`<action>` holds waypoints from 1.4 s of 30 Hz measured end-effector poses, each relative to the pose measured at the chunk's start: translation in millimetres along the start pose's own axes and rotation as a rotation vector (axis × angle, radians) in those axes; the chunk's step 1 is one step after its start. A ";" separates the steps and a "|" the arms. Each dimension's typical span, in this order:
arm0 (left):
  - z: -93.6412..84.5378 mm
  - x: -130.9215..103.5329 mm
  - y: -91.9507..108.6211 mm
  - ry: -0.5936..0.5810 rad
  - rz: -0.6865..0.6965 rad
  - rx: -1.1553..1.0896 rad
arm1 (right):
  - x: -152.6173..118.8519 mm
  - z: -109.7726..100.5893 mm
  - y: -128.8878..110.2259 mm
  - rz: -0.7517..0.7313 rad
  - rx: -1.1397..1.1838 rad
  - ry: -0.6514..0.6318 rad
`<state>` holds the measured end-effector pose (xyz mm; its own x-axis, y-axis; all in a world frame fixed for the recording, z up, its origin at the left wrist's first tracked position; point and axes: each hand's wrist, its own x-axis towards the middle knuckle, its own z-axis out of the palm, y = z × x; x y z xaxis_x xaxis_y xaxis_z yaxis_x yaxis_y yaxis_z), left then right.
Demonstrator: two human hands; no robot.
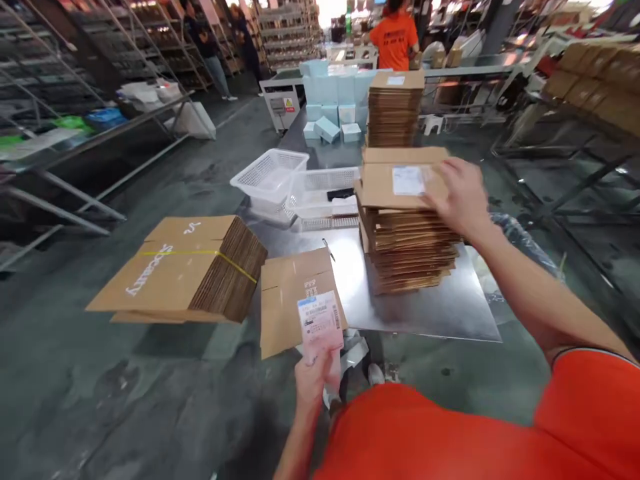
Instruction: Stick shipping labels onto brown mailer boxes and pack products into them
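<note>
My left hand [314, 377] is closed around a strip of printed paper shipping labels [320, 321]. The strip stands in front of a flattened cardboard box [283, 293] on the near table edge. My right hand [463, 195] rests on the top flattened carton [377, 187] of a tall stack, its fingers bent down by the right end of a white label [408, 181] stuck there. Nothing shows gripped in it, though its fingertips are slightly blurred. Below, the stacked flattened cartons [413, 250] sit unevenly on the metal table [450, 307].
Left of the table is a strapped bundle of flattened cartons [170, 267]. White plastic baskets [273, 170] stand behind the table's middle. Farther back are light-blue boxes [345, 90] and another carton stack [395, 110]. A person in an orange shirt [395, 40] works beyond.
</note>
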<state>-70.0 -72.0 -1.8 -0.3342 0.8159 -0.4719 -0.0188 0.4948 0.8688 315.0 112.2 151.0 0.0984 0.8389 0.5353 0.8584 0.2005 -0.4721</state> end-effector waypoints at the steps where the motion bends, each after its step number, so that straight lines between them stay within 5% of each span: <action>1: 3.2 -3.6 0.1 -0.054 -0.003 -0.003 | -17.5 19.0 -27.0 -0.090 0.163 -0.151; 4: 3.6 -11.2 3.6 -0.169 -0.032 -0.028 | -75.2 79.3 -101.3 -0.127 0.636 -0.776; 7: -10.7 -11.8 13.7 -0.325 -0.004 -0.101 | -122.0 125.3 -141.4 0.013 0.822 -1.065; 11: -34.2 -0.5 31.6 -0.399 0.127 -0.242 | -155.1 153.8 -158.9 0.117 0.884 -1.094; 14: -44.4 10.9 36.1 -0.321 0.082 -0.200 | -167.0 163.7 -167.2 0.144 0.829 -1.061; 19: -53.5 19.9 29.9 -0.471 -0.003 -0.331 | -185.2 178.6 -175.2 0.168 0.643 -0.953; 25: -49.1 42.9 5.7 -0.177 -0.043 -0.102 | -203.6 196.0 -179.4 0.125 0.626 -0.984; 31: -57.2 51.8 -46.0 -0.024 -0.083 -0.140 | -175.9 253.3 -164.5 0.207 0.542 -0.812; 33: -62.2 48.5 -56.0 0.008 -0.115 -0.176 | -167.7 267.8 -165.9 0.204 0.559 -0.877; 38: -64.9 42.7 -50.2 0.033 -0.127 -0.282 | -183.6 258.2 -187.9 0.104 0.746 -1.445; 42: -62.4 44.3 -38.0 -0.094 -0.107 -0.258 | -200.0 234.3 -193.5 0.034 0.630 -1.313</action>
<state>-142.9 -73.3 -46.3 -0.2285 0.7935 -0.5641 -0.2920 0.4969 0.8172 11.2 24.2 -28.9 -0.7042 0.6278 -0.3315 0.4722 0.0655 -0.8790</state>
